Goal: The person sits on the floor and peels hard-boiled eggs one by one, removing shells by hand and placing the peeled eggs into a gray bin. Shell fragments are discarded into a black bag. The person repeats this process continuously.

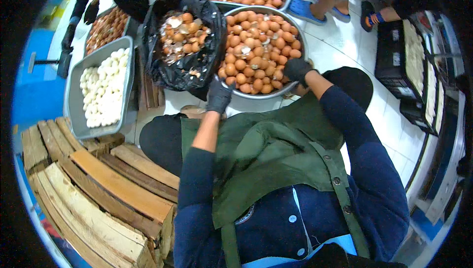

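Bowl (260, 95): smooth metal
Bag (156, 68): glossy, crinkled plastic
Apron (281, 169): matt cloth
Planks (120, 185): rough wood
Tub (75, 95): smooth plastic
Floor (340, 49): glossy tile

And here's the floor, glossy white square tiles (327, 39) set off by thin grout lines, bright all the way up the right side, where the overhead light bounces back in a hard white glare! Over at lower left, look at that, a chunky slatted platform of rough wooden planks (123, 184), pale cream beside orange-tan beside dark brown, every edge bowing through the lens. Far left, a flat, vivid blue surface (39, 83), floor or wall, can't tell! Swing right: stacked black plastic crates (391, 54) with pale contents, standing on the tiles, and the outer edges fall into darkness.
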`<move>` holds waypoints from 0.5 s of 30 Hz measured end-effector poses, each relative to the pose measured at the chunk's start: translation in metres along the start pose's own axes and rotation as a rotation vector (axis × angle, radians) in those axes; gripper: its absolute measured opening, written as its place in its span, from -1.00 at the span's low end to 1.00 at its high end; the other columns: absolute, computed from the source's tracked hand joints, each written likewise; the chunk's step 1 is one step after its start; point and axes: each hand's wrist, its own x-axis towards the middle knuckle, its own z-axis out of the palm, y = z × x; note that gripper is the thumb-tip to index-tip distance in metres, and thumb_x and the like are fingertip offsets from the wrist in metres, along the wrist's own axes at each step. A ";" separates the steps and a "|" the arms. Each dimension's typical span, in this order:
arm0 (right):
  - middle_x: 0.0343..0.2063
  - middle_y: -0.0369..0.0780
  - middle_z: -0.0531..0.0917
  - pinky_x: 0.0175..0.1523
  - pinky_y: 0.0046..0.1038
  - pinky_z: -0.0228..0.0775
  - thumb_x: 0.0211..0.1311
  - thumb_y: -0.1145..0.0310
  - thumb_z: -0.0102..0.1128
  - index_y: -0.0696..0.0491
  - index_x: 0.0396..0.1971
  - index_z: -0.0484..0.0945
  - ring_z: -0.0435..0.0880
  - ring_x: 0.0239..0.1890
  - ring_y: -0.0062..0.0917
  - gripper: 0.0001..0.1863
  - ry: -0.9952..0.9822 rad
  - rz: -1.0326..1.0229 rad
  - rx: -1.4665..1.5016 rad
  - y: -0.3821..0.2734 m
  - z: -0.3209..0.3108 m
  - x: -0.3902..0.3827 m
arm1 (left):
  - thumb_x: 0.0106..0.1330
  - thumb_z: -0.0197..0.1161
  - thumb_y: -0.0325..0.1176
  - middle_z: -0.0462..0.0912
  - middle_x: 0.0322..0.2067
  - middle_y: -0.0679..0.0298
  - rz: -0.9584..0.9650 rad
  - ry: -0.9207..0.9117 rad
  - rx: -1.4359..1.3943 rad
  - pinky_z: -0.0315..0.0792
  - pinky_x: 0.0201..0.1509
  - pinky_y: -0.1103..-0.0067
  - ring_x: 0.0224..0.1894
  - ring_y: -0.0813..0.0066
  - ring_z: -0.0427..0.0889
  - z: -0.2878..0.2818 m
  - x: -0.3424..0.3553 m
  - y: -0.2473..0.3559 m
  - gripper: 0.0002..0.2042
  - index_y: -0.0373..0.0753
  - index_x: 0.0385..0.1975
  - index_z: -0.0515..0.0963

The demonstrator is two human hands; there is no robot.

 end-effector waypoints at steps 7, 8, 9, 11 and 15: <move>-0.27 -0.03 0.63 -0.16 -0.16 0.49 0.14 0.27 -0.04 0.04 -0.22 0.58 0.64 -0.26 -0.14 -0.71 0.346 -0.174 0.168 -0.024 0.019 0.072 | 0.30 0.15 -0.32 0.61 -0.12 0.22 -0.053 -0.025 -0.466 0.39 0.05 0.59 -0.08 0.50 0.55 -0.201 -0.008 0.017 -0.69 -0.28 0.00 0.52; -0.26 -0.04 0.62 -0.17 -0.14 0.49 0.13 0.32 -0.03 0.03 -0.18 0.57 0.63 -0.27 -0.12 -0.71 0.399 -0.193 0.148 -0.045 0.036 0.076 | 0.32 0.13 -0.33 0.60 -0.11 0.27 -0.055 -0.024 -0.427 0.37 0.08 0.62 -0.06 0.57 0.52 -0.212 -0.009 0.027 -0.69 -0.26 0.03 0.50; -0.25 -0.04 0.61 -0.18 -0.13 0.49 0.12 0.36 -0.03 0.02 -0.14 0.55 0.62 -0.28 -0.10 -0.70 0.397 -0.190 0.131 -0.068 0.056 0.082 | 0.32 0.14 -0.32 0.61 -0.10 0.25 -0.092 -0.031 -0.474 0.37 0.07 0.63 -0.07 0.56 0.53 -0.216 -0.008 0.037 -0.68 -0.29 0.02 0.51; -0.03 -0.07 0.46 -0.06 -0.16 0.45 0.00 0.44 0.14 -0.09 0.07 0.42 0.51 -0.09 -0.08 -0.48 0.361 -0.059 0.093 -0.086 0.085 0.085 | 0.32 0.15 -0.30 0.62 -0.10 0.22 -0.124 -0.016 -0.595 0.37 0.06 0.63 -0.08 0.53 0.55 -0.211 -0.005 0.048 -0.67 -0.33 0.00 0.51; -0.12 -0.10 0.44 -0.04 -0.20 0.43 -0.09 0.44 0.28 -0.23 0.03 0.47 0.50 -0.08 -0.11 -0.43 0.324 -0.044 0.269 -0.076 0.082 0.089 | 0.27 0.20 -0.21 0.60 -0.09 0.09 0.094 -0.045 -0.458 0.37 0.08 0.53 -0.05 0.37 0.57 -0.172 0.019 0.043 -0.59 -0.34 0.02 0.48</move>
